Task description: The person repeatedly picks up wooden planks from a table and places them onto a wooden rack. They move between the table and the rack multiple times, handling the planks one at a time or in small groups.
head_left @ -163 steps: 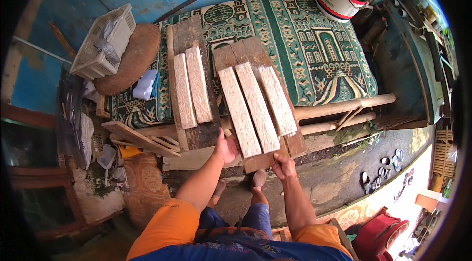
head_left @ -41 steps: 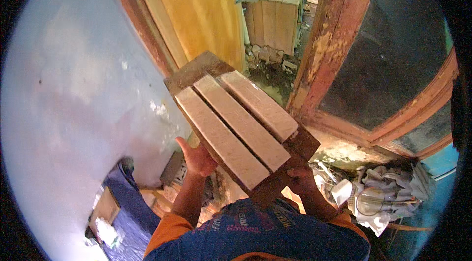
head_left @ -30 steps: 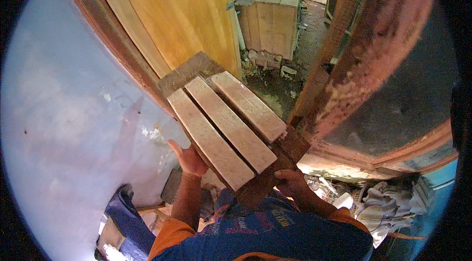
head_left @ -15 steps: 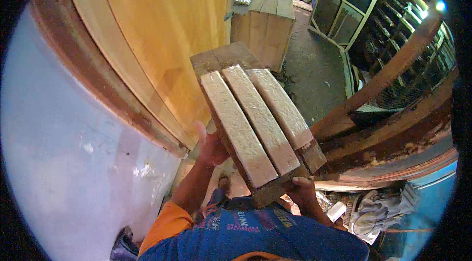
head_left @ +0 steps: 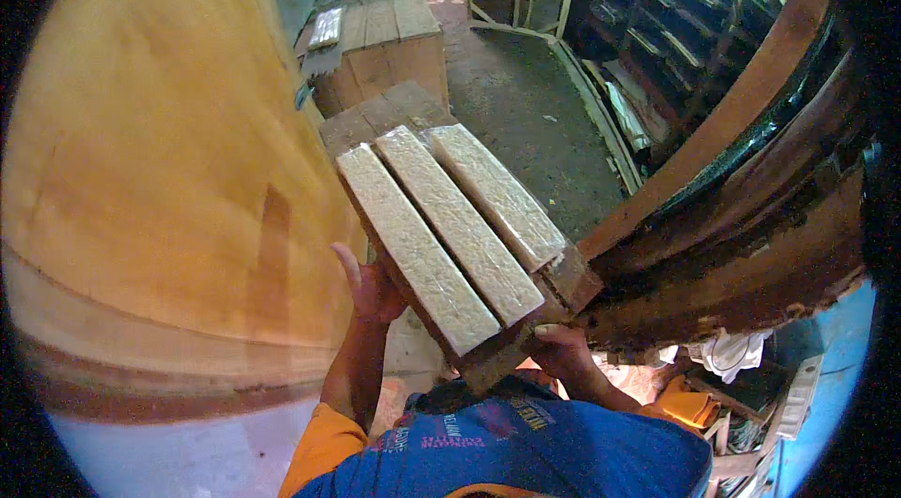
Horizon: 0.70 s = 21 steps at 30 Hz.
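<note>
A dark wooden board (head_left: 388,113) is held between my two hands, tilted across the middle of the view. On it lie three long, pale, rough-faced slabs that look like tempeh in clear plastic: a left slab (head_left: 418,249), a middle slab (head_left: 460,226) and a right slab (head_left: 497,198). My left hand (head_left: 377,291) supports the board's left edge, its thumb sticking up and its other fingers hidden beneath. At the near right corner my right hand (head_left: 561,348) grips the board, thumb on top.
A yellow-brown wooden panel (head_left: 169,169) stands close on my left. Ahead is a wooden table (head_left: 394,19) with a small wrapped pack (head_left: 326,27) on it. A dark floor (head_left: 516,94) runs beside it. Slatted racks (head_left: 657,5) and a wooden post (head_left: 713,113) are on the right.
My view has turned right and moved forward through the doorway. The table now appears further left. Both hands keep hold of the board, and the slabs stay in place on it.
</note>
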Each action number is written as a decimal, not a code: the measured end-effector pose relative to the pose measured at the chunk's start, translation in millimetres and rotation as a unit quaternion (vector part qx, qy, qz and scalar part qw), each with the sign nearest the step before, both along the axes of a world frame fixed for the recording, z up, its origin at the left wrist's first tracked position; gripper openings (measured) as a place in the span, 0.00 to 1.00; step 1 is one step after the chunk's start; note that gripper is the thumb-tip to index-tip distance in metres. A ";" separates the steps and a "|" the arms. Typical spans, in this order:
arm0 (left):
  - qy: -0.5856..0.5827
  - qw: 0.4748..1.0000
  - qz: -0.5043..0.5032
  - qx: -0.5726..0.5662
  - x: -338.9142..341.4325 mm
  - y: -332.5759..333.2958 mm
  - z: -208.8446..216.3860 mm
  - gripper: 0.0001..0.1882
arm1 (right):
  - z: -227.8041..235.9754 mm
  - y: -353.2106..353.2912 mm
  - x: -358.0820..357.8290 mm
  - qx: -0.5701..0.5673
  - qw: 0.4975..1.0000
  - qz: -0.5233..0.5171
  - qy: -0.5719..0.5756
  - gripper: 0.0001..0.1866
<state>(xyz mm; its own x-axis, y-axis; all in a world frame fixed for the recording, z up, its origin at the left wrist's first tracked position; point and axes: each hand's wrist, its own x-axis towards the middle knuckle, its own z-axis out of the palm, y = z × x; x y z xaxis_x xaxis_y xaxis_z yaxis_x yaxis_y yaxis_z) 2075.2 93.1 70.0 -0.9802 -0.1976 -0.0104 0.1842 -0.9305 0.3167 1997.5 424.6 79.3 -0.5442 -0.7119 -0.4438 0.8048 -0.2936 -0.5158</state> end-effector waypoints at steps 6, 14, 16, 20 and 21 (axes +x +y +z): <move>0.090 0.996 -0.028 0.004 -1.1 -6.0 -21.2 0.68 | -19.6 8.7 -5.4 0.000 0.995 0.100 0.011 0.14; 0.082 0.993 -0.019 -0.080 -7.5 -8.4 -32.4 0.65 | -42.4 7.4 8.4 0.046 0.960 0.051 0.270 0.12; 0.063 0.996 -0.011 -0.064 -11.0 -7.2 -28.6 0.64 | -37.8 7.8 9.2 0.030 0.989 0.086 0.114 0.11; 0.030 0.999 0.001 0.016 -16.6 -9.1 -21.7 0.62 | -21.1 6.9 14.6 -0.067 0.995 0.065 -0.036 0.12; 0.068 0.997 -0.001 0.044 -18.8 -11.5 -21.4 0.63 | -19.6 1.2 18.2 -0.054 0.996 0.061 -0.046 0.13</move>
